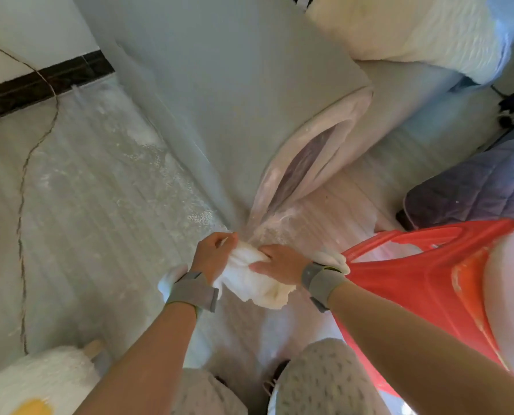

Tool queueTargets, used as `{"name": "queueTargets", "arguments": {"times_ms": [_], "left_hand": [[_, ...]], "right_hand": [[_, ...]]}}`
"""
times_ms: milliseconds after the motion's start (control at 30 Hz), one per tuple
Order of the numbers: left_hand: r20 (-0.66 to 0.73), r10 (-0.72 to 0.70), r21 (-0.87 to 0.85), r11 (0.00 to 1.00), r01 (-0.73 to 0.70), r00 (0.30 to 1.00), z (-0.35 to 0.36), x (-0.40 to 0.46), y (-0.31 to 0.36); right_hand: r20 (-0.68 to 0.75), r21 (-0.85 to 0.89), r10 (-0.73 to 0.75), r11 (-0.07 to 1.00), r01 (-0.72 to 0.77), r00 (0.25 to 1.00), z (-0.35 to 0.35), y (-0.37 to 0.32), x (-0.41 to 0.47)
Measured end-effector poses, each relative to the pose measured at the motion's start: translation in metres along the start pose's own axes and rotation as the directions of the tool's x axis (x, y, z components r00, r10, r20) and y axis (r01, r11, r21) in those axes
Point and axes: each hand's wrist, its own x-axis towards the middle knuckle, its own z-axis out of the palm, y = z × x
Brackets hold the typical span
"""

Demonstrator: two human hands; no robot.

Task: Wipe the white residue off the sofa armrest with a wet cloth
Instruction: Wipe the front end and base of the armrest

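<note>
Patterned knees (pixel 324 381) are sitting lowest in the head view, closest to the lens, and both forearms are reaching forward from above them. Just ahead, the left hand (pixel 212 256) is curling its fingers round the upper end of the white cloth (pixel 249 280), while the right hand (pixel 279 262) is pressing on it from the other side, thumb laid along the fabric and fingers tucked into the folds; both are holding the cloth between them, bunched as if being wrung or gathered. Grey bands are sitting on both wrists.

As I judge it, the risk is lying in the wetness: a cloth that is dripping could be smearing the powder into a paste and spreading it further over the sofa armrest (pixel 234 85), and a loose bunch could be slipping out of the fingers on the first stroke. Loose grains could also be getting pushed onto the floor (pixel 85 205), which is already carrying a scatter of white.

The cloth is looking thick, soft and creamy at its lower edge. White residue (pixel 267 232) is lying just beyond the fingertips, near the pinkish front face of the arm, so the wiping is looking not yet begun. A red plastic stool (pixel 414 265) is standing just right of the hands
</note>
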Motion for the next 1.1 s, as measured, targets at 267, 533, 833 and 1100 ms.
{"name": "queueTargets", "arguments": {"times_ms": [267, 533, 833, 1100], "left_hand": [[-0.206, 0.070, -0.166, 0.980, -0.106, 0.976, 0.007, 0.067, -0.046], [-0.414, 0.120, -0.047, 0.987, -0.153, 0.902, 0.015, 0.105, -0.085], [-0.141, 0.156, -0.390, 0.899, -0.199, 0.978, 0.014, 0.104, -0.084], [-0.347, 0.207, -0.373, 0.865, -0.336, 0.915, 0.000, 0.103, -0.039]], "right_hand": [[-0.242, -0.175, -0.227, 0.966, 0.188, 0.943, 0.037, 0.024, 0.070], [-0.313, 0.065, -0.232, 0.962, 0.265, 0.921, 0.060, 0.026, 0.117], [-0.168, -0.062, -0.323, 0.946, 0.317, 0.931, 0.025, -0.008, 0.090], [-0.453, -0.549, -0.712, 0.697, 0.462, 0.536, -0.038, -0.092, 0.013]]}}
